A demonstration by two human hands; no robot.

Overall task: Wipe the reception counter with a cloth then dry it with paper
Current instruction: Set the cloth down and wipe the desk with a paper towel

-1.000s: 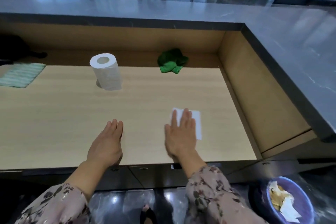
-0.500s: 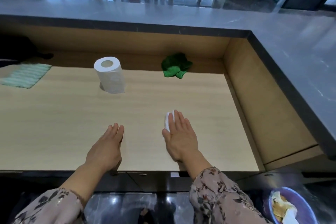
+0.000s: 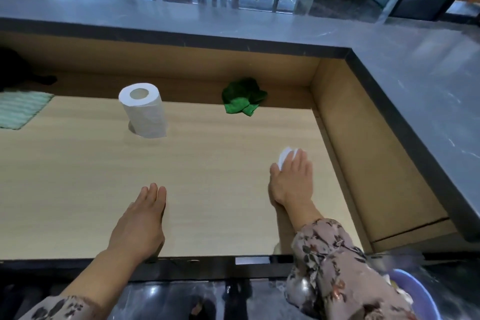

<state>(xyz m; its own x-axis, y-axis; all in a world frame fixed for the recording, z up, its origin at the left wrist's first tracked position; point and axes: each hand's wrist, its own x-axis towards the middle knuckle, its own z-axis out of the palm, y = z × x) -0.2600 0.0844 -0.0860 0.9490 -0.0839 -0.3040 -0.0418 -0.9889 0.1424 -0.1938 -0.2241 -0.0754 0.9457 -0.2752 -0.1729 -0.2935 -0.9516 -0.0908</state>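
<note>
White paper (image 3: 284, 155) under flat right hand (image 3: 292, 180), near counter's (image 3: 207, 176) right wall (image 3: 363, 153).

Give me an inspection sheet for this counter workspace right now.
Surface: wooden counter, pale, walled at back and right.
Job's things: green cloth bunched by the back wall; paper roll upright; paper sheet under the right hand.
Clutter: striped cloth at the left edge.
Hands: left hand flat on the counter; right hand's fingers press the paper sheet.
Cables: nothing seen.
Surroundings: grey stone ledge above; purple basin lower right.
</note>
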